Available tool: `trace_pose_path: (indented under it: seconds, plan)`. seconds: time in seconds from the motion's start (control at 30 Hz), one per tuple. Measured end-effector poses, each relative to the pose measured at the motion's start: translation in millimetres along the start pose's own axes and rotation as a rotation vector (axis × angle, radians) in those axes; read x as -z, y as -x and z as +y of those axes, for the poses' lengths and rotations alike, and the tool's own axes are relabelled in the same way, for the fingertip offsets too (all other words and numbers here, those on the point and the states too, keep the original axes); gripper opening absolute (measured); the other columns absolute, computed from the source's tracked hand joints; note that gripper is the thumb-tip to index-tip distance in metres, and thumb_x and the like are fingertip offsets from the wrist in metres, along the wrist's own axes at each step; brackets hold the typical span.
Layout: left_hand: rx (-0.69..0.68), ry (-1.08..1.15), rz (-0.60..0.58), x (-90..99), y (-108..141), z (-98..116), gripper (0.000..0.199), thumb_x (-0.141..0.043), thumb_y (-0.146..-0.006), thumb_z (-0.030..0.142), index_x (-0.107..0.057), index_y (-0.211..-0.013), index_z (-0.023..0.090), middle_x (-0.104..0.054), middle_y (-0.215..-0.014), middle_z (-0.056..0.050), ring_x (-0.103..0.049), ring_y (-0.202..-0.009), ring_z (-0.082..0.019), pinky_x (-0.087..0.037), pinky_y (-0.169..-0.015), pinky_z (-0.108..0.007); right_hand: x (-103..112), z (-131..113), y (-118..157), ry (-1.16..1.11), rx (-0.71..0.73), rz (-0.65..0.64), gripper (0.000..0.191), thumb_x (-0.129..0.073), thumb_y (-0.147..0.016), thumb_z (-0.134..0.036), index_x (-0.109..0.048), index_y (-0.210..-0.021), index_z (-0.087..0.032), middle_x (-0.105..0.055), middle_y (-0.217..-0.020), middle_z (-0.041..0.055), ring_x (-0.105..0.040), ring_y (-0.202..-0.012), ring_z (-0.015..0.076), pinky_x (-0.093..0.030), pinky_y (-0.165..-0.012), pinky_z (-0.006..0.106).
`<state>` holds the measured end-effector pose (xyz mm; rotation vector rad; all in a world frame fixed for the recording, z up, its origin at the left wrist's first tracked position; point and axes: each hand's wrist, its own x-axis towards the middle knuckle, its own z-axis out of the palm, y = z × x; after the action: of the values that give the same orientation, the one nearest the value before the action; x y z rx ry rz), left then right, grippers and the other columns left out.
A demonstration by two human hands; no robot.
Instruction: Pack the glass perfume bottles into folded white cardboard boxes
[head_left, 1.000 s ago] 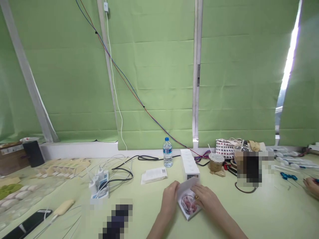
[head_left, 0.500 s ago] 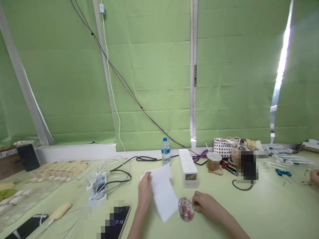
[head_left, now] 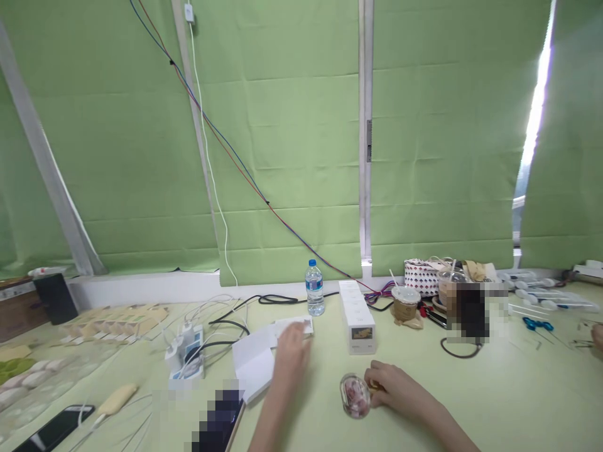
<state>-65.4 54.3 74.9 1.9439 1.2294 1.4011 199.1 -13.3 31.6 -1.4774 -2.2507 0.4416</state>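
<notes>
My right hand (head_left: 393,388) is closed at the right edge of a rounded, clear-rimmed ornament (head_left: 355,397) with a pink floral inside. Something gold-coloured shows at the fingertips, partly hidden by them. My left hand (head_left: 291,355) is smeared by motion and is over the near side of a shallow white box (head_left: 301,324); whether it grips anything cannot be made out. Left of that hand lies a creased white sheet (head_left: 254,363), its right end reaching the shallow box.
A long white carton (head_left: 357,320) and a water bottle (head_left: 315,289) stand ahead. A phone (head_left: 219,420), a power strip (head_left: 186,355) with cables and a charger (head_left: 117,399) lie left. To the right are a lidded cup (head_left: 405,304), blue scissors (head_left: 537,324) and another person's hand (head_left: 598,337).
My left hand has let go of the white sheet, which now lies farther left, and has shifted right over the shallow box. The right hand and ornament have barely moved.
</notes>
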Motion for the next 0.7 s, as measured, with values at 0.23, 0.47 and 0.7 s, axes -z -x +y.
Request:
trace_pose_path:
  seconds: [0.23, 0.47, 0.7]
  plan:
    - [-0.203, -0.342, -0.654, -71.6, 49.7, 31.8, 0.035, -0.068, -0.062, 0.028, -0.063, -0.097, 0.024, -0.063, -0.097, -0.008, -0.056, -0.093, -0.031, -0.044, -0.081, -0.040, 4.3, -2.6, -1.1, -0.052, 0.048, -0.047, 0.014, -0.055, -0.070, -0.011, -0.063, -0.075, -0.021, -0.062, -0.080, -0.0016, -0.055, -0.071, 0.0137, -0.034, -0.062, 0.020]
    - [-0.148, -0.431, -0.656, -77.1, 50.5, 41.2, 0.025, -0.059, -0.066, 0.026, -0.062, -0.091, 0.023, -0.058, -0.096, -0.004, -0.053, -0.092, -0.024, -0.044, -0.075, -0.031, 11.4, 13.2, -2.2, -0.188, 0.033, -0.072, 0.020, -0.058, -0.066, -0.011, -0.068, -0.080, -0.021, -0.065, -0.079, -0.0013, -0.055, -0.072, 0.0143, -0.037, -0.063, 0.021]
    - [-0.039, -0.269, -0.491, -98.0, 53.1, 39.8, 0.036, -0.064, -0.066, 0.027, -0.063, -0.101, 0.019, -0.056, -0.101, -0.006, -0.051, -0.098, -0.026, -0.042, -0.086, -0.034, 11.6, 55.2, -0.9, -0.372, -0.128, 0.025, 0.016, -0.055, -0.070, -0.020, -0.065, -0.083, -0.020, -0.068, -0.078, -0.0016, -0.057, -0.050, 0.0104, -0.042, -0.050, 0.021]
